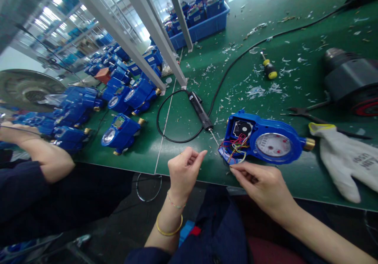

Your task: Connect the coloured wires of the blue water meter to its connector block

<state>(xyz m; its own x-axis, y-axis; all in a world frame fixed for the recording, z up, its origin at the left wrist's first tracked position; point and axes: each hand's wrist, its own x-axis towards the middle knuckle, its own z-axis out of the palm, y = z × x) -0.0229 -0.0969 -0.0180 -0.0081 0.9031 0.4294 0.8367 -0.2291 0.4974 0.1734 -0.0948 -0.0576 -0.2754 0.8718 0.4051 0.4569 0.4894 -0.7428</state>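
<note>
In the head view a blue water meter (pixel 273 144) lies on the bench with its wiring compartment uncovered. Red, yellow and white wires (pixel 240 142) spill from it over a small blue cover (pixel 224 156) at its near left corner. My right hand (pixel 262 183) pinches the near edge of that cover; the exact grip is partly hidden by the fingers. To the left, my left hand (pixel 184 169) hovers near the bench edge, fingers curled in and thumb out, apparently holding nothing. A black electric screwdriver (pixel 200 109) rests beyond it, its bit pointing toward the wires.
A yellow-black screwdriver (pixel 269 68), a dark power tool (pixel 351 80), pliers (pixel 313 118) and a white glove (pixel 339 157) lie to the right. Leftward stand several blue meters (pixel 121 134) and a co-worker's arm (pixel 44 153). A blue bin (pixel 203 29) sits behind metal posts. Scraps litter the bench.
</note>
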